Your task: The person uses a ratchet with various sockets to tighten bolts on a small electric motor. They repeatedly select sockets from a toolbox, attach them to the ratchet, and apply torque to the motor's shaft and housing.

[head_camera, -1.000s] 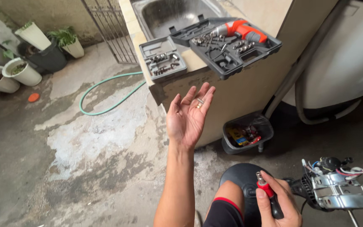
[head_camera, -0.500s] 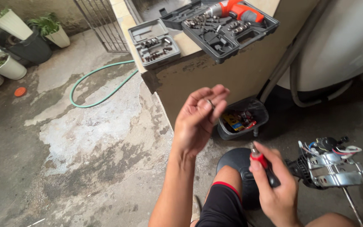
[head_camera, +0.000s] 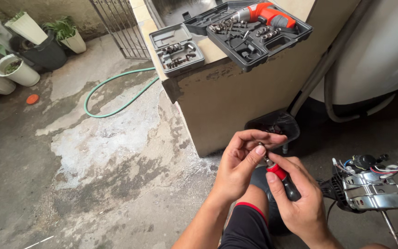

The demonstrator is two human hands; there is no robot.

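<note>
Right hand [head_camera: 300, 203] gripping red-black screwdriver [head_camera: 283, 179]; left hand [head_camera: 241, 166] pinching its tip. Both just below desk [head_camera: 236, 92] wall. Gray tool case [head_camera: 259, 27] overhanging desk edge. Motor [head_camera: 369, 189] right of screwdriver; bare floor [head_camera: 93, 175] left.

Black shorts [head_camera: 247, 228], red-and-white hem trim

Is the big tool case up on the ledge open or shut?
Open. The dark grey tool case lies with its lid folded back, showing the orange power screwdriver and rows of bits in their slots.
</note>
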